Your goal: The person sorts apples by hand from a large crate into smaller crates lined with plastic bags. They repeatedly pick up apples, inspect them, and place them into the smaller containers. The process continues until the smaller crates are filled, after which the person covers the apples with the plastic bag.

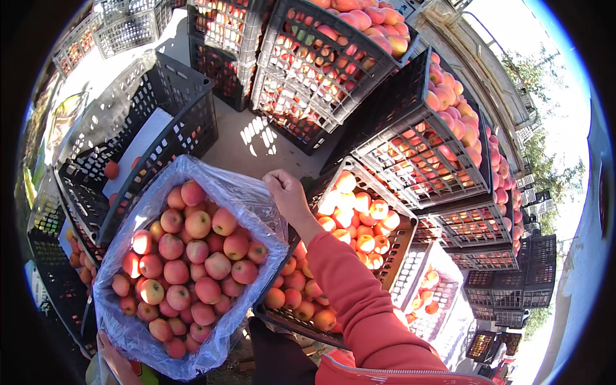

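Red and yellow apples (pixel 197 255) fill a crate lined with a clear plastic bag (pixel 115 332), which is folded out over the rim. My right hand (pixel 286 192), in a red sleeve, is closed on the bag's edge at the far right corner, and the film stretches up to it. My left hand (pixel 115 361) is at the near left corner, against the outside of the bag. Its fingers are partly hidden, so their grip does not show. Under my right forearm, a dark crate (pixel 298 332) holds more apples.
An open black crate (pixel 192 106) with a few apples and a pale sheet inside stands at the far left. Stacked crates of apples (pixel 308 72) rise ahead, and more heaped crates (pixel 418 163) stand to the right. A sunlit apple crate (pixel 399 255) adjoins my right arm.
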`<state>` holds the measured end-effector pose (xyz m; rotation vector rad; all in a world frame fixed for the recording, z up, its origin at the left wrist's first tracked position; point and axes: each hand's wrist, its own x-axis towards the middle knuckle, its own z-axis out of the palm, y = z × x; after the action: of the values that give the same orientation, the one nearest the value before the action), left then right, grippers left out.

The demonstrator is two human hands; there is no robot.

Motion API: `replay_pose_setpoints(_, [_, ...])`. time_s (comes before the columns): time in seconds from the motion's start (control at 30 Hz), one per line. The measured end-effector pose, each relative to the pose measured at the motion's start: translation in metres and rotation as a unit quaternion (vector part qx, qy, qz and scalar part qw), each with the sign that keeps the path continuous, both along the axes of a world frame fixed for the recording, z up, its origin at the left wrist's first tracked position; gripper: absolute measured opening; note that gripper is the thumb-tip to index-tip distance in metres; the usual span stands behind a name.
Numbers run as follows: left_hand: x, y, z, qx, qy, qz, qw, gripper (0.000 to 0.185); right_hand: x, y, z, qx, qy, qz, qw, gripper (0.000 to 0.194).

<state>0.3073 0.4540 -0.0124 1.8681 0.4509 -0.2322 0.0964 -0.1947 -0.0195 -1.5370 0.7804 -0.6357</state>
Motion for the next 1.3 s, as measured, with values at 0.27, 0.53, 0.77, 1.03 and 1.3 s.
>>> replay_pose_setpoints(0.27, [0.034,0.054,-0.017,-0.216,0.029,0.026,0.976,0.056,-0.044,-0.005,-0.003,0.043,0.03,0.057,0.997,0.022])
replay_pose_setpoints(0.53, [0.056,-0.064,0.007,-0.348,0.24,-0.066,0.904,0.071,-0.005,-0.025,-0.004,0.026,0.224,0.152,0.962,0.072])
replay_pose_setpoints(0.77, [0.108,-0.036,-0.02,-0.22,0.05,-0.014,0.974,0.017,0.058,-0.046,-0.028,0.167,0.141,0.219,0.951,0.033])
replay_pose_setpoints(1.03, [0.077,-0.028,-0.006,-0.274,-0.068,0.013,0.959,0.026,0.098,-0.019,0.004,0.377,-0.096,0.148,0.909,0.031])
replay_pose_setpoints(1.3, [0.062,-0.042,0.018,-0.374,-0.096,0.093,0.918,0.009,0.124,-0.011,0.026,0.283,-0.098,0.234,0.925,0.017])
